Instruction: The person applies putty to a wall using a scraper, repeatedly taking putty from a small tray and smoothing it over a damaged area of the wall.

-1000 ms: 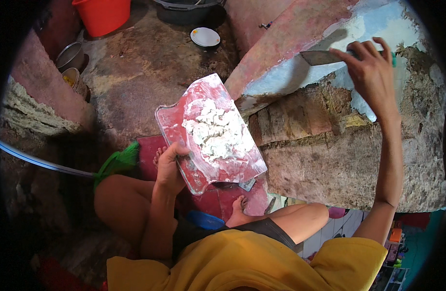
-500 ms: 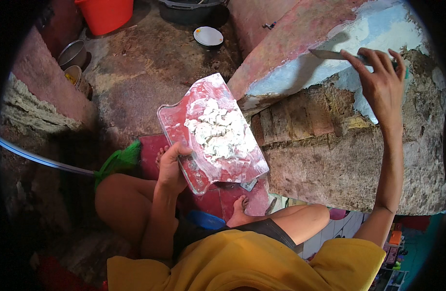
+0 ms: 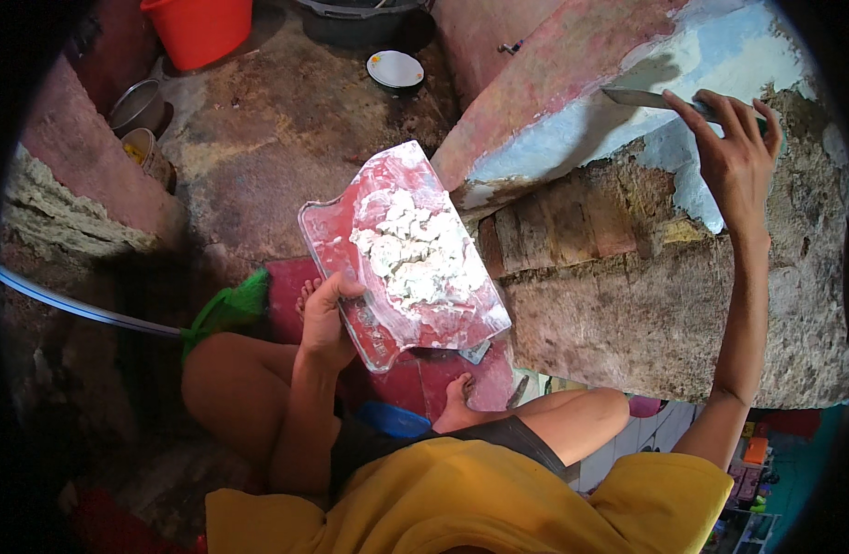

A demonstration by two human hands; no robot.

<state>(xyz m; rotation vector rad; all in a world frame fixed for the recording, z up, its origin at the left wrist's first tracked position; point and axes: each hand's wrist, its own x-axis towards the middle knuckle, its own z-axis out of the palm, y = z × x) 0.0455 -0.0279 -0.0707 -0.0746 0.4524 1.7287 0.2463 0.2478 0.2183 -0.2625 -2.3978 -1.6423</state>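
My left hand [image 3: 326, 321] grips the lower left edge of a red board [image 3: 326, 227], thumb on top. A lumpy heap of wet white putty [image 3: 420, 247] covers the board's middle, with smears around it. Up at the right, my right hand [image 3: 736, 164] is closed round the handle of a putty knife [image 3: 635, 97], of which a bit of green shows. Its blade points left, over a wall strip [image 3: 558, 138] coated white and pale blue. Whether the blade touches the coating, I cannot tell.
Rough bare wall and exposed bricks [image 3: 563, 222] lie below the coated strip. Farther off stand a red bucket [image 3: 201, 32], a dark basin [image 3: 360, 23] and a white plate [image 3: 396, 69]. A blue dish [image 3: 394, 420] and a green plastic bundle [image 3: 235, 300] lie near my legs.
My right hand and the putty knife have shifted slightly to the right along the coated strip, the blade tip a little higher. My left hand and the board stay nearly still.
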